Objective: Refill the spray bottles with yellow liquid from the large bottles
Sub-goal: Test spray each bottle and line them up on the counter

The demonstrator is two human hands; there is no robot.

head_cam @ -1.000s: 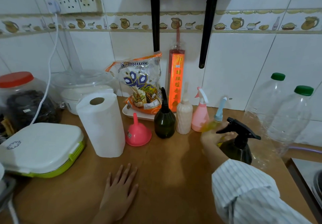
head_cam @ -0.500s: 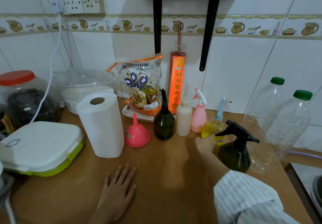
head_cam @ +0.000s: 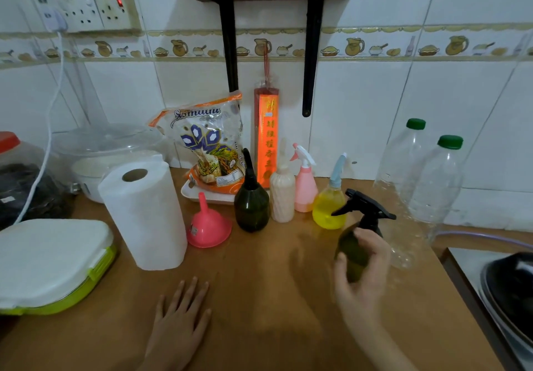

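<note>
Now the dark spray bottle [head_cam: 353,252] at lower right is held by the right hand [head_cam: 362,278]; the left hand [head_cam: 180,317] is laid flat on the counter [head_cam: 259,284]. Probably its black top must be unscrewed next.

Soft, even indoor light falls from above, bright on the white tiled wall [head_cam: 360,128]. The brown wooden desk [head_cam: 259,284] carries faint, diffuse shadows. The right hand [head_cam: 362,278] is motion-blurred. Wide-angle distortion bends the tile lines toward the edges; fine detail is soft throughout.
</note>
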